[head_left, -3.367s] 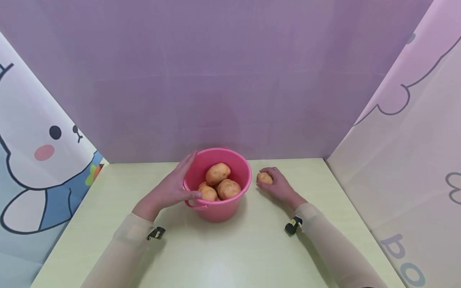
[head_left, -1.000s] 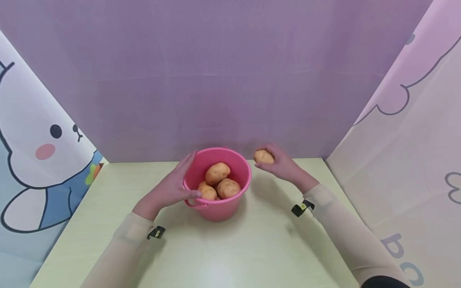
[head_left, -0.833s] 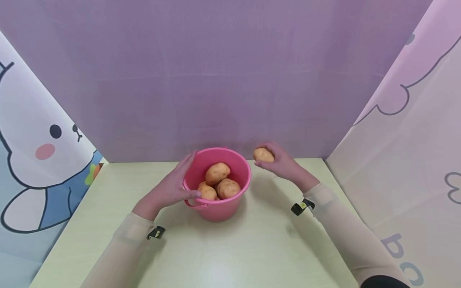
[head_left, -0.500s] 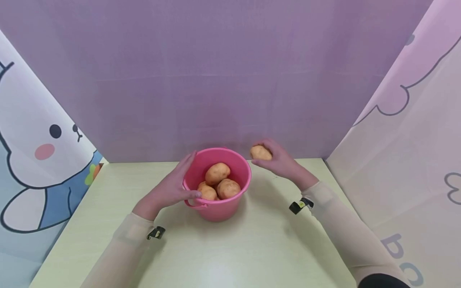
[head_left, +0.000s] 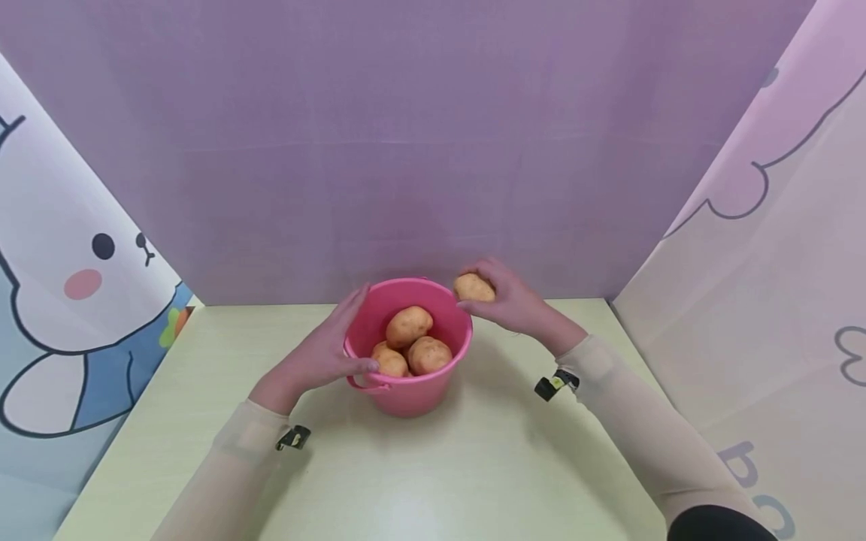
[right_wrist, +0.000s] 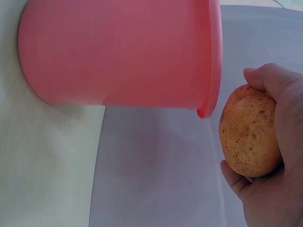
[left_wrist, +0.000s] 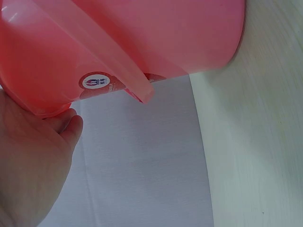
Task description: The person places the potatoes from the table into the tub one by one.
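Note:
A pink bucket (head_left: 413, 394) stands upright on the table with several potatoes (head_left: 409, 326) inside. My left hand (head_left: 318, 361) holds the bucket at its left side, thumb over the near part of the rim and fingers spread along the left edge. In the left wrist view that hand (left_wrist: 33, 161) touches the rim beside the hanging handle (left_wrist: 109, 47). My right hand (head_left: 510, 300) grips another potato (head_left: 473, 288) just above the bucket's far right rim. The right wrist view has this potato (right_wrist: 251, 131) between thumb and fingers, apart from the rim (right_wrist: 215, 61).
The pale table (head_left: 406, 481) ends at a purple backdrop (head_left: 419, 150) close behind the bucket. Printed panels flank it, a cartoon rabbit (head_left: 74, 278) on the left and a pale pink one (head_left: 758, 323) on the right.
My right hand has lifted the potato off the table at the bucket's right and carried it up, then left to the rim. The left hand and bucket have stayed put.

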`<action>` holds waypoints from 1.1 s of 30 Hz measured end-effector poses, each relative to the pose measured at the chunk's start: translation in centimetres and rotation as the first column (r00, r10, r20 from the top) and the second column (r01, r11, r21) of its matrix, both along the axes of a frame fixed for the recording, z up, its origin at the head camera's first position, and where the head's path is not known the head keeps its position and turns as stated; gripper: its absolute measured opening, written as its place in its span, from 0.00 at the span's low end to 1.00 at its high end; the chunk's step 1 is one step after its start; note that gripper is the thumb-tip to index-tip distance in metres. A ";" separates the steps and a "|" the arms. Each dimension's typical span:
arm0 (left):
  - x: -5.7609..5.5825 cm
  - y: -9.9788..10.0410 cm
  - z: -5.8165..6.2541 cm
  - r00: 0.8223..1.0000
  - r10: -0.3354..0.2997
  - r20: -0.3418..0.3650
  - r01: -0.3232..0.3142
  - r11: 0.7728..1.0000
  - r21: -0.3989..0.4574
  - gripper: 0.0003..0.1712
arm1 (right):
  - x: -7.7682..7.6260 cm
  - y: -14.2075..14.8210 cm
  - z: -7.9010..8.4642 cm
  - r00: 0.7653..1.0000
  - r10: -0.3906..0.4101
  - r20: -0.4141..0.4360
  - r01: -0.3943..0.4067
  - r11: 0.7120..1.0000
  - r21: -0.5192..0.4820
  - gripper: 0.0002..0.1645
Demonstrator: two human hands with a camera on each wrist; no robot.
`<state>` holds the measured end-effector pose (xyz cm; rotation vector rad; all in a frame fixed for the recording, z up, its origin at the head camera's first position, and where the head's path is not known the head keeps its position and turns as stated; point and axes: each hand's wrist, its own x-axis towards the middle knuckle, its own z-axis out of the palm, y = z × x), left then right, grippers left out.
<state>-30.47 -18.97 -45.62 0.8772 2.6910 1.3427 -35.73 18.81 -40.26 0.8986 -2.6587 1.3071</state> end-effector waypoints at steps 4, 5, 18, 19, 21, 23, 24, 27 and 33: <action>0.0 0.0 -0.1 1.000 -0.003 0.002 0.003 1.000 0.003 0.77 | 0.0 -0.8 0.3 0.999 0.035 -0.015 -0.035 0.999 0.013 0.29; -0.1 0.0 -0.1 1.000 -0.003 0.002 0.003 1.000 0.004 0.77 | 0.0 -1.0 0.3 0.999 0.041 -0.022 -0.041 0.999 0.018 0.29; -0.3 -0.2 -0.2 1.000 0.012 0.008 -0.012 1.000 -0.004 0.77 | 0.2 -3.6 0.6 0.993 0.115 -0.026 -0.113 0.992 0.053 0.27; -0.3 -0.2 -0.1 1.000 0.013 0.010 -0.013 1.000 -0.003 0.77 | 0.2 -3.7 0.7 0.993 0.119 -0.026 -0.118 0.991 0.058 0.28; -0.3 -0.2 -0.1 1.000 0.013 0.011 -0.013 1.000 -0.002 0.77 | 0.2 -4.0 0.8 0.991 0.128 -0.030 -0.125 0.989 0.077 0.28; -0.3 -0.2 -0.1 1.000 0.013 0.012 -0.013 1.000 0.000 0.77 | 0.3 -4.2 0.9 0.990 0.140 -0.035 -0.136 0.986 0.096 0.28; -0.3 -0.2 -0.1 1.000 0.013 0.010 -0.013 1.000 -0.002 0.77 | 0.3 -4.4 1.0 0.988 0.148 -0.033 -0.144 0.985 0.101 0.29; -0.3 -0.1 -0.1 1.000 0.009 0.006 -0.009 1.000 0.001 0.77 | 0.4 -4.8 1.2 0.986 0.162 -0.034 -0.157 0.980 0.123 0.28; -0.2 0.1 0.0 1.000 -0.002 0.008 0.002 1.000 0.010 0.77 | 0.2 -5.8 0.9 0.981 0.187 -0.042 -0.180 0.974 0.135 0.29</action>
